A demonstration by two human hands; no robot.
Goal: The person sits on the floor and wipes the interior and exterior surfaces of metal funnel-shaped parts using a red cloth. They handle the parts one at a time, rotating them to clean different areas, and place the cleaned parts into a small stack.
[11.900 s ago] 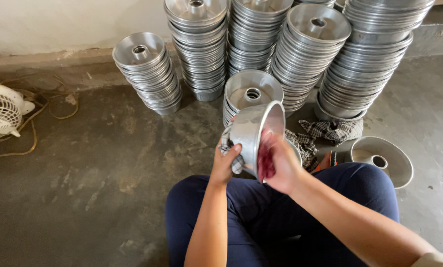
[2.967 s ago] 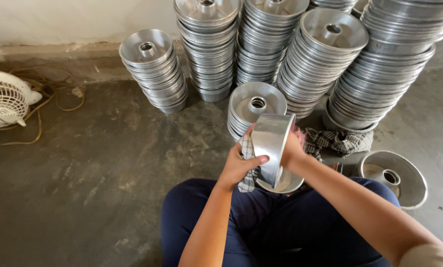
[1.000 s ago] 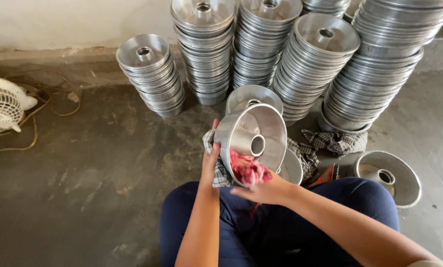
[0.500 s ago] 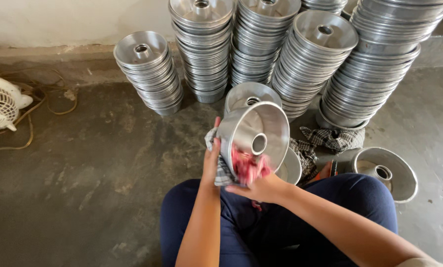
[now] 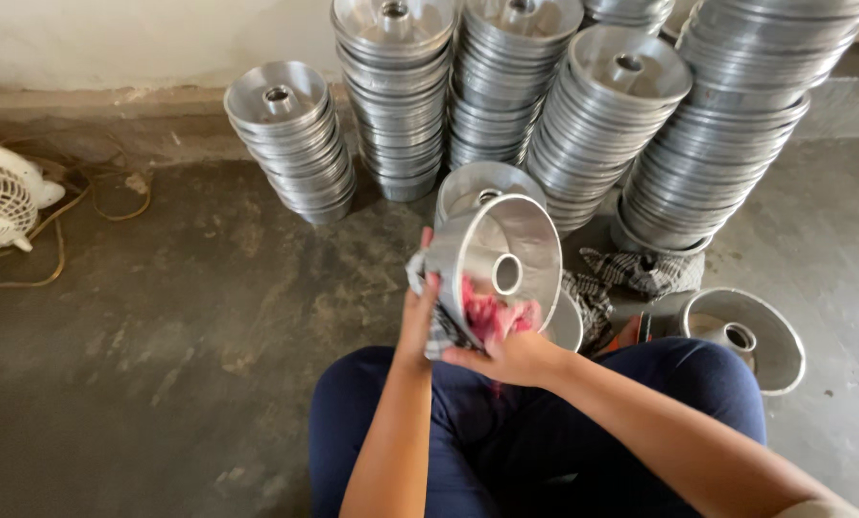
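- A shiny metal ring-shaped cake pan (image 5: 502, 251), round with a hollow centre tube, is held tilted above the lap, its open side toward the camera.
- The left hand (image 5: 418, 309) is closed on the pan's outer wall, over a checked cloth (image 5: 437, 331).
- The right hand (image 5: 506, 353) is closed on a crumpled red rag (image 5: 485, 315), pressed inside the pan at its lower rim.
- Behind, tall stacks of like pans (image 5: 506, 82) stand close together along the wall; one single pan (image 5: 742, 336) lies on the floor to the right.
- The rough grey concrete floor (image 5: 161, 317) lies open to the left, up to a white fan (image 5: 0, 201) and its cord.
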